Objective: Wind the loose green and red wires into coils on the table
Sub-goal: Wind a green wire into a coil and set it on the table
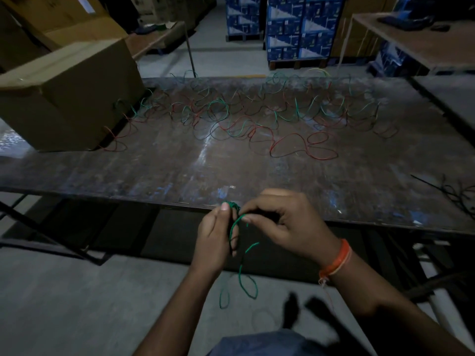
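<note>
Your left hand (214, 240) pinches a green wire (237, 255) between thumb and curled fingers at the near edge of the table (180, 170), low in the centre of the frame, a small wound knot of the wire showing just above the thumbnail. Your right hand (285, 222), just beside it, has its fingertips closed on the same wire where it arcs out from the left hand. Below both hands the wire's free length hangs off the table edge and ends in two slack loops over the floor. An orange band (336, 260) circles your right wrist. Across the middle of the frame, well apart from your hands, the loose green and red wires (257, 119) lie in a long tangle on the dark, scuffed tabletop. A cardboard box (64, 98) sits on the table at the upper left, touching the tangle's left end. Stacked blue cartons (295, 29) stand in the upper centre background.
</note>
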{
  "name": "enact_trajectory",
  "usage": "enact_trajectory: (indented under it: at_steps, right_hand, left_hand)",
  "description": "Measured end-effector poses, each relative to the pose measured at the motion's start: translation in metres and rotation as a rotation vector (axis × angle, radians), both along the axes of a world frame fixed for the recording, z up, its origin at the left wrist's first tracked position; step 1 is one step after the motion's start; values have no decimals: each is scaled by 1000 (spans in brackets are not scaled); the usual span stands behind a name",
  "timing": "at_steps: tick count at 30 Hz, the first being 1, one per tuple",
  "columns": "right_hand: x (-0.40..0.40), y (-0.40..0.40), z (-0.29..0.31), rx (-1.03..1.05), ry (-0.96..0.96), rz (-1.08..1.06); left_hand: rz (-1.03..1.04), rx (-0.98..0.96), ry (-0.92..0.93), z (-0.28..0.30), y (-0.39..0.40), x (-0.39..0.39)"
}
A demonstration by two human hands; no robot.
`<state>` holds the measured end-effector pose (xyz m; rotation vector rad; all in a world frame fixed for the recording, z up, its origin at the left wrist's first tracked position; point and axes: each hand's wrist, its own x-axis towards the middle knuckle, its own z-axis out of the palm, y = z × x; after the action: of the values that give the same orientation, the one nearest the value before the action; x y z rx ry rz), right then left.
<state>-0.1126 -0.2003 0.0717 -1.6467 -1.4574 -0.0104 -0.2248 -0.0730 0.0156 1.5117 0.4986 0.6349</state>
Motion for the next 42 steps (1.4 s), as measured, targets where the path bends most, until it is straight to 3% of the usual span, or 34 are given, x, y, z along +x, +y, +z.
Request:
enact_trajectory:
  at_steps: [6,12,17,23,30,42]
  right_hand:
    - [14,2,-19,79,253,-149]
    - [20,0,-37,91,442,-191]
    - [22,-3,-63,66,630,-188]
    - [-2,2,-73,63,887,-92]
    - [-14,15,-85,76,881,-318]
    - [-14,12,-77,47,550,-431]
  left_hand:
    - [-144,-139,-1,8,-6,1]
    - [-329,-101,23,5,-13,4]
    - [-416,-465,-74,7,-12,5]
    - [-461,-675,-178,6,-15,8]
    - [-495,-755,-213,2,-23,9]
    - [-593,-940,-180,1,-24,5]
